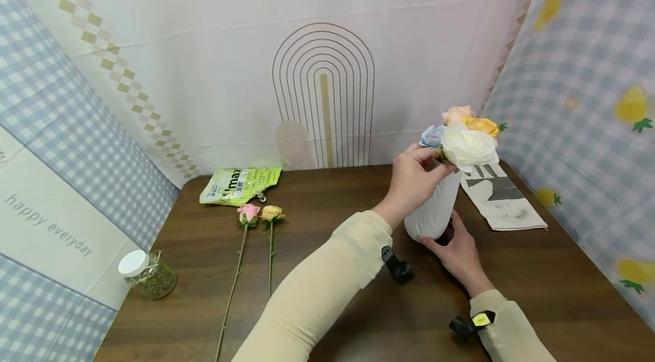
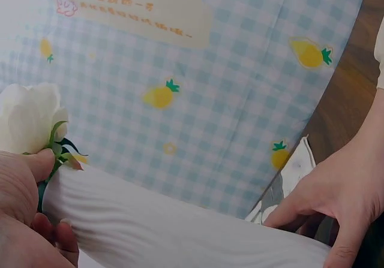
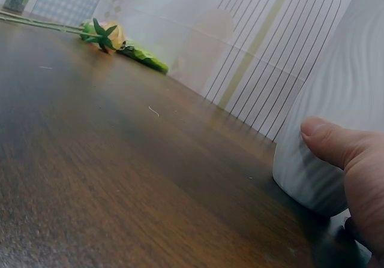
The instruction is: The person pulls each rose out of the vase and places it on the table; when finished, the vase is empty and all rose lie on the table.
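A white ribbed vase (image 1: 434,211) stands on the brown table toward the right. In its mouth are a white flower (image 1: 468,146), a blue one (image 1: 432,135), a peach one (image 1: 457,115) and an orange-yellow one (image 1: 483,125). Just under the white bloom, my left hand (image 1: 413,181) pinches its stem between thumb and fingers at the vase rim. My right hand (image 1: 462,251) grips the vase low down, its thumb (image 3: 327,139) against the near side in the right wrist view. The stems inside the vase are hidden.
Left of the vase lie a pink rose (image 1: 248,214) and a pale yellow rose (image 1: 272,213) on long stems. Behind them is a green pouch (image 1: 237,187). A white-lidded jar (image 1: 152,281) sits at the left edge, a printed cloth (image 1: 506,206) right of the vase.
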Demonstrator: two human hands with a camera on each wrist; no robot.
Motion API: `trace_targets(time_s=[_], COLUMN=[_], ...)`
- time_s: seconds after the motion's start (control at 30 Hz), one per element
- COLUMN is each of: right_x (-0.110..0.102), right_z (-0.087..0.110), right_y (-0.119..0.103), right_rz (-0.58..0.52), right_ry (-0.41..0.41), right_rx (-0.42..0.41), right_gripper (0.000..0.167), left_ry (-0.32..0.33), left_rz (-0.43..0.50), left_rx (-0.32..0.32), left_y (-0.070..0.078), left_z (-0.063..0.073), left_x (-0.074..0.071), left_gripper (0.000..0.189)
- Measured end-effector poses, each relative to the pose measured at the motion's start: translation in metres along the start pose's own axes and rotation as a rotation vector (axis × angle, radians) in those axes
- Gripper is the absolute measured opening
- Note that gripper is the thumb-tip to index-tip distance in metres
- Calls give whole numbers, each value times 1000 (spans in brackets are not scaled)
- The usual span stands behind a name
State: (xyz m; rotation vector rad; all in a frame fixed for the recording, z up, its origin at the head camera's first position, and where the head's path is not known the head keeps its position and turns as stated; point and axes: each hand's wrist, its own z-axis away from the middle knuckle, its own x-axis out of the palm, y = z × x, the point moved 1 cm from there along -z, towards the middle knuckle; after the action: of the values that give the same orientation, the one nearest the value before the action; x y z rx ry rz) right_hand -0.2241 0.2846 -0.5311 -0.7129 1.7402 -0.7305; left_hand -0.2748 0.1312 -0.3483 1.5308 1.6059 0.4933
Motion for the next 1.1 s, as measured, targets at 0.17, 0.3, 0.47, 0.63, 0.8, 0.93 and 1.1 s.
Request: trace_targets(time_s=[0.17,0.3,0.47,0.63,0.8,0.93,1.1], right_x=[1,1,1,0,0,0,1], right_z=[-1,-1,0,0,-1,-1,-1], right_y=[-2,-2,-1,-1,-1,-1,1], right_rz=[-6,-12,-13,-20,-21,-16,-8], right_ry=[8,20,33,38,42,43,32], right_rx=[-12,-31,-52,-77,-95,-90,-70], right_gripper=[101,99,96,95,94,95,97], left_ry=[21,95,168,144,120,142,157], left_rz=[49,105,222,222,171,111,125], left_rx=[12,34,11,-7,-8,-2,-39], left_y=[1,4,9,9,7,6,3], left_z=[0,-2,-4,-5,-4,-4,-5], left_x=[-1,-2,-3,-7,-10,-12,-12], left_gripper=[14,10,11,14,14,15,18])
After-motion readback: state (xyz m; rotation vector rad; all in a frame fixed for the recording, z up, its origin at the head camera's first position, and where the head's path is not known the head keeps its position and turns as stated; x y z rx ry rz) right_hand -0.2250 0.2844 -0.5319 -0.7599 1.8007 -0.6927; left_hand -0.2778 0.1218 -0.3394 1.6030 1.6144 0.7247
